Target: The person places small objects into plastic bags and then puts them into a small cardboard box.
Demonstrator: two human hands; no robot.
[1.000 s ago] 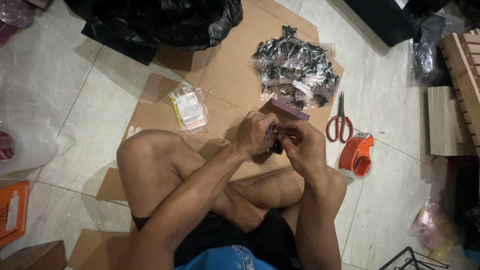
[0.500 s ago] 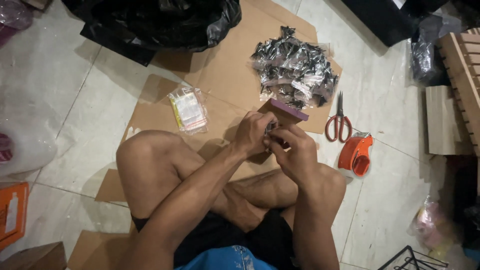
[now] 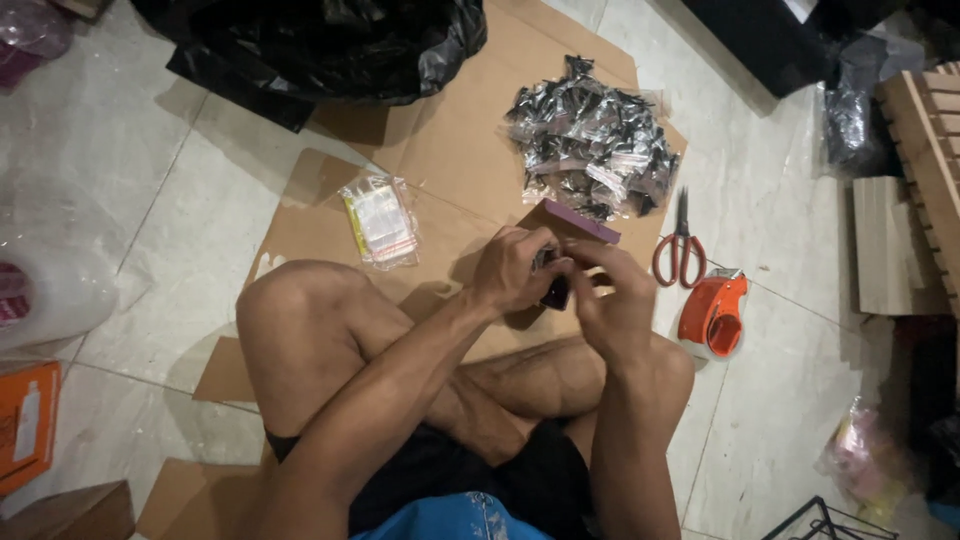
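I sit cross-legged on flattened cardboard (image 3: 450, 150) on a tiled floor. My left hand (image 3: 515, 270) and my right hand (image 3: 610, 295) meet in front of me, both pinched on a small dark item in a clear bag (image 3: 553, 285); most of it is hidden by my fingers. Just beyond my hands lies a flat purple piece (image 3: 582, 220). Farther off is a pile of small clear bags with dark contents (image 3: 592, 140). A stack of empty clear zip bags (image 3: 380, 222) lies to the left of my hands.
Red-handled scissors (image 3: 678, 250) and an orange tape dispenser (image 3: 712, 310) lie to the right. A black plastic sack (image 3: 320, 40) sits at the top, wooden pieces (image 3: 890, 240) at the right, an orange box (image 3: 25, 425) at the left.
My hands have shifted slightly around the small bagged item, staying together in the same spot. Nothing else has moved.
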